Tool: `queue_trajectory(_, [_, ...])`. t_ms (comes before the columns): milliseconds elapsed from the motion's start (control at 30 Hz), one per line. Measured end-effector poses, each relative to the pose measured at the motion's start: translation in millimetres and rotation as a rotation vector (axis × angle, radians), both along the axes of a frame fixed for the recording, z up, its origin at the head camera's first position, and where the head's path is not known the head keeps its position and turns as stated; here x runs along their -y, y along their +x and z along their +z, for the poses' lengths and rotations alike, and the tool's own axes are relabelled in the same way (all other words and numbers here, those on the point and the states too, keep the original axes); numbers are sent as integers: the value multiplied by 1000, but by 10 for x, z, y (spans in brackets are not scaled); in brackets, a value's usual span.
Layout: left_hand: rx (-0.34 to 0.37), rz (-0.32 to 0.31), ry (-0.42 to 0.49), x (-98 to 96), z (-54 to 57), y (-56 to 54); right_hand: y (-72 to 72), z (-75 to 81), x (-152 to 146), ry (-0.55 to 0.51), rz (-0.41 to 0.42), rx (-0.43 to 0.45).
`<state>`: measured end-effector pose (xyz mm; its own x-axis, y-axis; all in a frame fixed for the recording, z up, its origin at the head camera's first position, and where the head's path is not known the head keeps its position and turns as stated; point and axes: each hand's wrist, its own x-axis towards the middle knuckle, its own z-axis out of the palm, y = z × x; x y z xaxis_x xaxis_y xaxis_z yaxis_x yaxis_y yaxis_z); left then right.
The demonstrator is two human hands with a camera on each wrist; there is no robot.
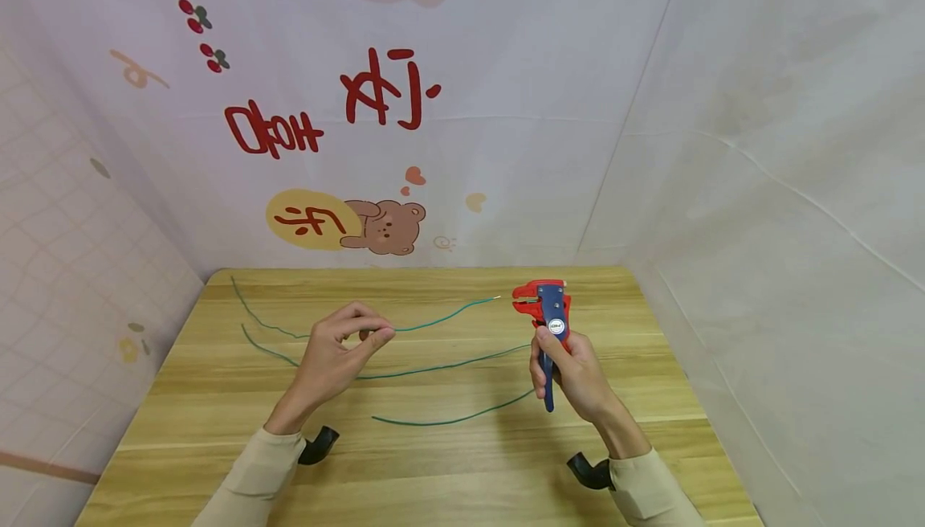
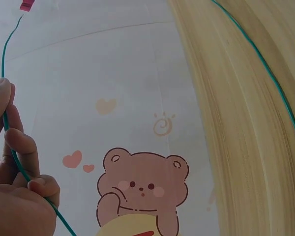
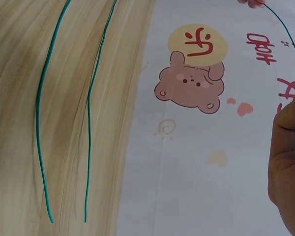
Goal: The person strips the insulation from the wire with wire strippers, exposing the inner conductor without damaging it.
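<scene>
My left hand (image 1: 338,353) pinches a green wire (image 1: 441,320) between thumb and fingertips. From there the wire runs right to a stripped, shiny tip just short of the tool. In the left wrist view the same wire (image 2: 4,54) passes along the fingers and trails below the palm. My right hand (image 1: 578,378) grips a red and blue wire stripper (image 1: 551,298) by its handles, the thumb lying near its round label. The stripper's red jaws point left, with a gap between them and the wire tip. In the right wrist view the tool is hidden.
Two more green wires lie on the wooden table: a long one (image 1: 441,368) across the middle and another (image 1: 448,423) nearer me. A white printed backdrop (image 1: 506,149) stands behind the table, with fabric walls at both sides. Black curved pieces (image 1: 318,446) sit at both wrists.
</scene>
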<state>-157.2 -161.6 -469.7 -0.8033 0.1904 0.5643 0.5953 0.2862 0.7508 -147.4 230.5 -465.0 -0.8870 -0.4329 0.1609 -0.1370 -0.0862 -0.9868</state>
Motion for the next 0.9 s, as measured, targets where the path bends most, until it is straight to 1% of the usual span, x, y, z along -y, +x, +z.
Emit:
queue_trajectory(133, [8, 12, -7, -4, -20, -6, -2, -3, -19, -7, 9, -4])
queue_trajectory(233, [12, 16, -11, -3, -40, -18, -4, 2, -32, -20, 31, -20])
queue_trajectory(467, [22, 11, -11, -14, -74, -43, 0, 13, -46, -30, 49, -4])
queue_trajectory(733, [25, 17, -19, -28, -99, -62, -6, -18, -73, -33, 82, -16])
queue_trajectory(900, [37, 18, -24, -37, -115, -76, -12, -32, -84, -33, 83, -25])
